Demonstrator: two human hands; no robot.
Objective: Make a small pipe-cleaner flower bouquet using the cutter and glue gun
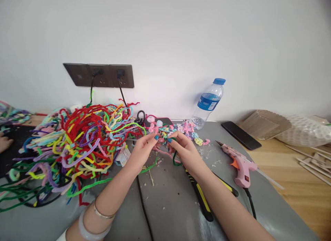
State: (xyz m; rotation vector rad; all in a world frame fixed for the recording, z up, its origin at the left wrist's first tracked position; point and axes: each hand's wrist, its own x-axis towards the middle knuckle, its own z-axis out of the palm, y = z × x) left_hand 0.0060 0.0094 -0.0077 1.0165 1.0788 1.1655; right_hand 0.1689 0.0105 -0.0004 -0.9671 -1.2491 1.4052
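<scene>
centrally, a green pipe cleaner point(174, 158) curls from the right hand point(185, 150), fingertips pinched on it, above the gray table point(169, 213); left hand point(144, 149) nearly closed, hold unclear. advisable: small steady bends, loop clear of pliers point(199, 193).

Bottle label point(208, 102) — rings point(205, 103), barcode point(212, 106)

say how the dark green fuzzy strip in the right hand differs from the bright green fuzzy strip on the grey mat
The dark green fuzzy strip is deeper-coloured than the bright green fuzzy strip. The dark strip curls, held by the right hand; the bright strip lies slightly bent on the grey mat. Both are thin and fuzzy.
</scene>
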